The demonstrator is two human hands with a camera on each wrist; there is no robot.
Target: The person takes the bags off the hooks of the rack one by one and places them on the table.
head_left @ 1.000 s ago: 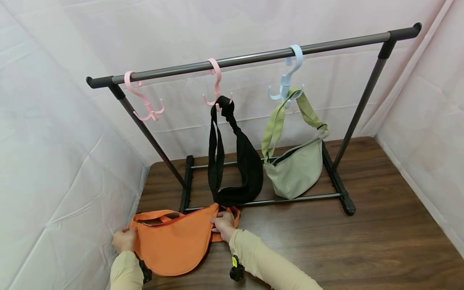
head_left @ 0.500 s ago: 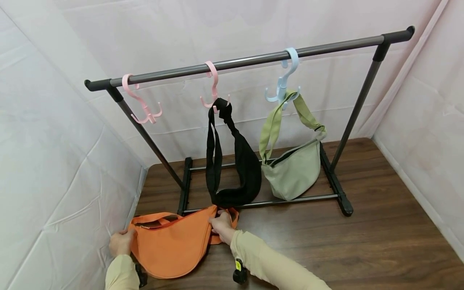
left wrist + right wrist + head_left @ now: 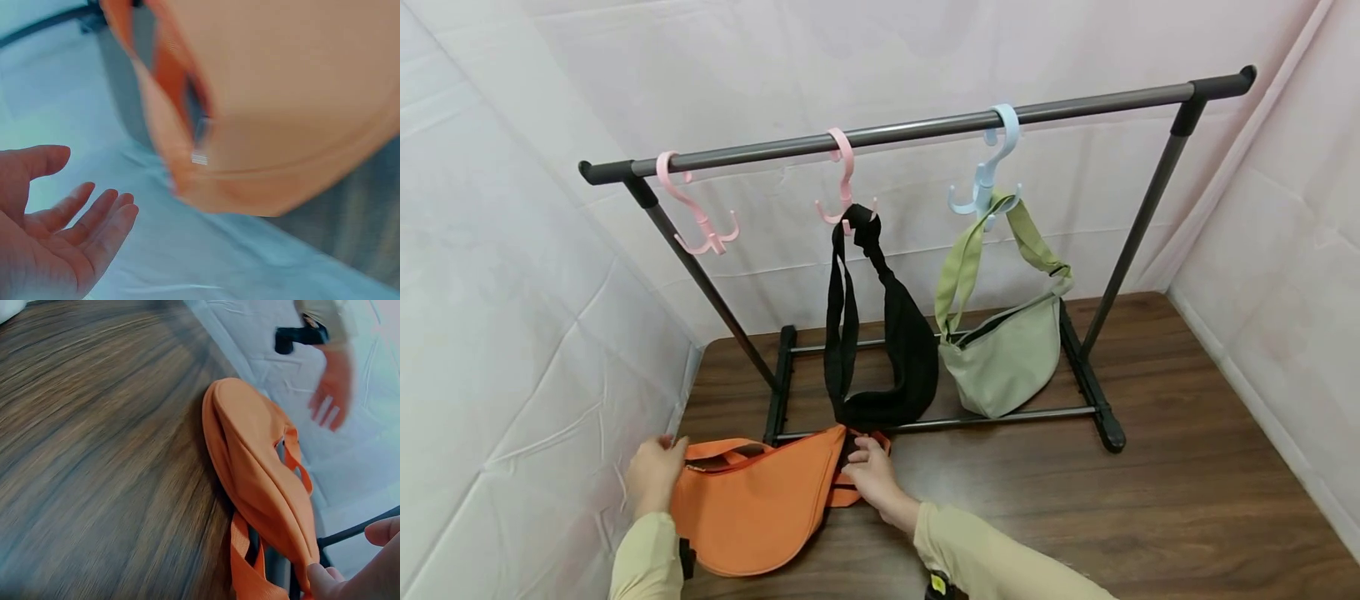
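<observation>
An orange shoulder bag (image 3: 752, 508) lies on the wooden surface at the front left, its zip edge towards the rack and a strap at each end. Beside its left end is my left hand (image 3: 653, 475); the left wrist view shows that hand (image 3: 69, 237) with spread, relaxed fingers, apart from the bag (image 3: 294, 106). My right hand (image 3: 874, 479) is at the right end, fingers loosely extended. A fingertip of it appears to touch the bag's tip (image 3: 300, 550) in the right wrist view, without gripping.
A black bag (image 3: 917, 367) hangs from the middle pink hook (image 3: 846, 179). From the blue hook (image 3: 985, 183) hangs a green bag (image 3: 1007, 367). A bare pink hook (image 3: 700, 217) is at the left of the rack's bar (image 3: 917, 129). White fabric walls (image 3: 512, 333) enclose the surface.
Both hands have loosened from the bag's ends; the left drew up and away, and the right wrist shifted rightward with its fingers straightening. The orange bag has stayed about where it was.
</observation>
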